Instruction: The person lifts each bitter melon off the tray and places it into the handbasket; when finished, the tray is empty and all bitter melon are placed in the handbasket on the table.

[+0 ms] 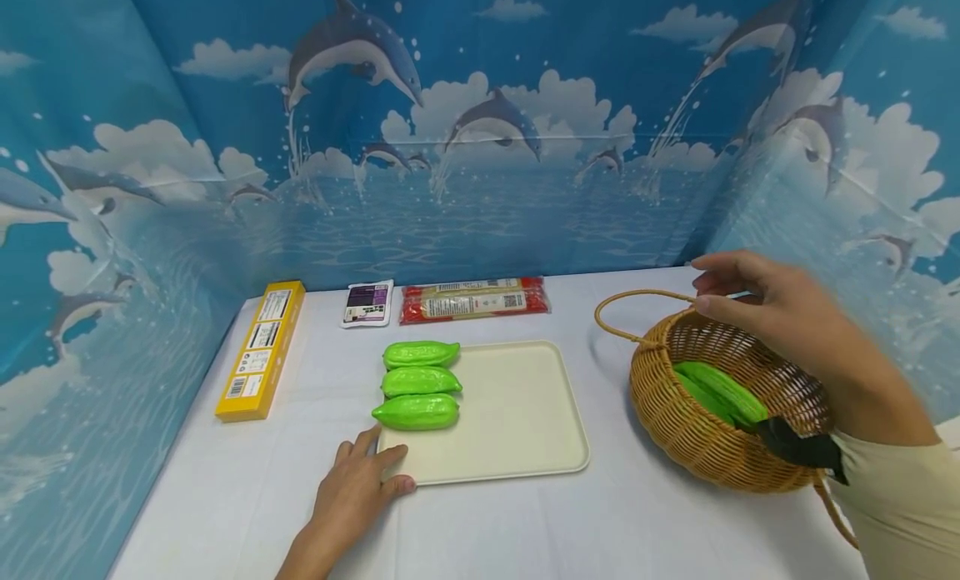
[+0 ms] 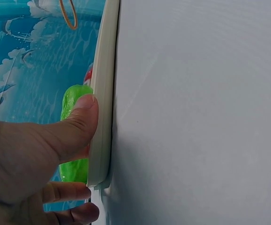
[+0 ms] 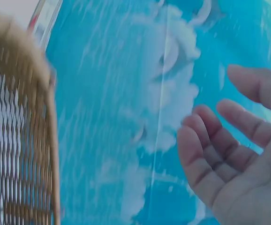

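A cream tray (image 1: 525, 430) lies mid-table with three green toy gourds (image 1: 418, 381) in a row along its left side. My left hand (image 1: 378, 463) rests flat on the white table at the tray's near left corner, and its thumb (image 2: 79, 124) presses against the tray rim (image 2: 105, 84), next to a gourd (image 2: 73, 105). A wicker basket (image 1: 697, 434) stands on the right and holds more green gourds (image 1: 723, 392). My right hand (image 1: 712, 290) hovers over the basket's far rim with fingers (image 3: 210, 145) loosely spread and nothing in them. The basket wall (image 3: 13, 140) is blurred.
Along the back lie a long yellow box (image 1: 261, 351), a small purple-and-white packet (image 1: 367, 303) and a long red pack (image 1: 474, 299). The basket's loop handle (image 1: 622, 305) sticks out to the left. Blue dolphin-print walls (image 1: 480, 147) enclose the table on three sides.
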Action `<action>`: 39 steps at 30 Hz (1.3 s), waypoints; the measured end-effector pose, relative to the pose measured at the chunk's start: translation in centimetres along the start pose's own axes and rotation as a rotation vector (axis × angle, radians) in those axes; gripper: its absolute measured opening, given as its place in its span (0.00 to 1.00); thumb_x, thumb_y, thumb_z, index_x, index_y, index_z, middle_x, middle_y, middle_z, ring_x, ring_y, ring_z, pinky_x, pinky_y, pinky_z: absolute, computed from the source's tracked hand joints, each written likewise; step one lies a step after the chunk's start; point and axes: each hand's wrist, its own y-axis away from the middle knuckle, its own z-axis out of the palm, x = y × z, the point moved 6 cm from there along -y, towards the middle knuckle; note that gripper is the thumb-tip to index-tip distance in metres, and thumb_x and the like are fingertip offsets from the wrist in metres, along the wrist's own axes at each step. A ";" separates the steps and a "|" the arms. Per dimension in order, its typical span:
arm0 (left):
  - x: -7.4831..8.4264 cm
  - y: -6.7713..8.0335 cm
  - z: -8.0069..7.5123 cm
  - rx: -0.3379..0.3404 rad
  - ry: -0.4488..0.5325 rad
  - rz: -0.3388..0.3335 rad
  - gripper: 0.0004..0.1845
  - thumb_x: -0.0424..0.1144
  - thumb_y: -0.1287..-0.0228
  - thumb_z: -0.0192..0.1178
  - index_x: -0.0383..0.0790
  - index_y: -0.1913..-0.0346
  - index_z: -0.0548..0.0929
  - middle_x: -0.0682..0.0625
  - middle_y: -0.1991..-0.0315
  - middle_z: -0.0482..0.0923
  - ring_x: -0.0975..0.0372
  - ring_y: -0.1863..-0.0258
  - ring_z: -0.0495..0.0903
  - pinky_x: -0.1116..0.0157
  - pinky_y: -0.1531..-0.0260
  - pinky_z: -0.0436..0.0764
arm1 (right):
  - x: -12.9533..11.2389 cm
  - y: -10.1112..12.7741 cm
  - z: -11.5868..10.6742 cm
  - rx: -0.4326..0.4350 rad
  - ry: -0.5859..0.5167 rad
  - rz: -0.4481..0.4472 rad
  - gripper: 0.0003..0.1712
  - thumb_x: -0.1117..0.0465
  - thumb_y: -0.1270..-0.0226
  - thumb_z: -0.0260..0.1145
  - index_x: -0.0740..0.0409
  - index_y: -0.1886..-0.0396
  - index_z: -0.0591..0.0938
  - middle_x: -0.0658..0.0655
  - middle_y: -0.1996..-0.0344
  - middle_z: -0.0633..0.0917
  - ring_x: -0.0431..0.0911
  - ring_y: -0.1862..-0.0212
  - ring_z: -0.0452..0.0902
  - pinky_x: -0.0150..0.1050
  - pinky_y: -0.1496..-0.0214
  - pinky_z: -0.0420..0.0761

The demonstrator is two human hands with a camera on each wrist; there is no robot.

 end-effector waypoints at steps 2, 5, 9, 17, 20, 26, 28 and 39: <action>0.0 0.0 0.0 0.000 0.002 0.001 0.29 0.57 0.47 0.72 0.48 0.43 0.88 0.36 0.30 0.70 0.52 0.52 0.71 0.55 0.63 0.78 | -1.2 0.3 1.0 0.025 -0.035 -0.028 0.25 0.57 0.25 0.66 0.50 0.31 0.74 0.46 0.49 0.81 0.29 0.50 0.76 0.19 0.55 0.75; 0.0 0.0 0.1 0.000 0.005 0.001 0.29 0.57 0.47 0.72 0.48 0.43 0.88 0.37 0.30 0.70 0.52 0.52 0.71 0.54 0.63 0.79 | -3.4 0.5 2.8 0.032 -0.082 -0.081 0.26 0.58 0.25 0.66 0.52 0.30 0.74 0.50 0.46 0.80 0.31 0.49 0.75 0.20 0.55 0.76; -0.1 0.0 0.1 0.004 0.000 -0.001 0.30 0.57 0.47 0.72 0.48 0.42 0.88 0.37 0.29 0.70 0.52 0.52 0.71 0.54 0.62 0.79 | -6.2 0.5 6.2 -0.017 -0.138 -0.121 0.28 0.57 0.24 0.66 0.52 0.28 0.72 0.54 0.42 0.79 0.38 0.46 0.76 0.26 0.51 0.79; 0.0 0.2 0.1 0.014 -0.011 0.014 0.30 0.57 0.48 0.72 0.48 0.43 0.88 0.36 0.30 0.70 0.52 0.53 0.71 0.56 0.64 0.78 | -9.1 -1.2 15.8 -0.197 -0.190 -0.192 0.33 0.57 0.30 0.72 0.54 0.28 0.73 0.56 0.36 0.77 0.53 0.39 0.76 0.54 0.40 0.79; 0.0 0.3 0.1 0.020 -0.014 0.018 0.29 0.57 0.48 0.72 0.48 0.43 0.88 0.36 0.30 0.70 0.51 0.52 0.72 0.55 0.65 0.79 | -9.6 -2.0 19.5 -0.265 -0.226 -0.193 0.34 0.57 0.31 0.72 0.53 0.28 0.73 0.55 0.37 0.78 0.52 0.38 0.76 0.53 0.40 0.79; 0.0 0.2 0.0 0.025 -0.022 0.026 0.29 0.57 0.47 0.72 0.48 0.43 0.88 0.36 0.30 0.71 0.50 0.51 0.72 0.53 0.63 0.79 | -11.0 -3.2 26.4 -0.375 -0.210 -0.202 0.32 0.58 0.31 0.71 0.55 0.29 0.74 0.58 0.38 0.78 0.54 0.39 0.76 0.54 0.39 0.78; 0.0 0.2 0.0 0.022 -0.027 0.029 0.29 0.57 0.47 0.72 0.49 0.42 0.88 0.36 0.30 0.70 0.50 0.52 0.72 0.53 0.63 0.79 | -11.7 -3.5 28.1 -0.393 -0.144 -0.227 0.32 0.59 0.33 0.72 0.57 0.30 0.75 0.59 0.36 0.78 0.54 0.36 0.75 0.53 0.37 0.78; -0.1 0.1 0.0 0.016 -0.033 0.031 0.29 0.58 0.47 0.72 0.50 0.43 0.88 0.37 0.30 0.71 0.51 0.53 0.72 0.54 0.64 0.79 | -13.0 -4.1 33.0 -0.400 0.119 -0.273 0.32 0.54 0.37 0.77 0.52 0.33 0.80 0.54 0.38 0.80 0.49 0.38 0.73 0.43 0.38 0.78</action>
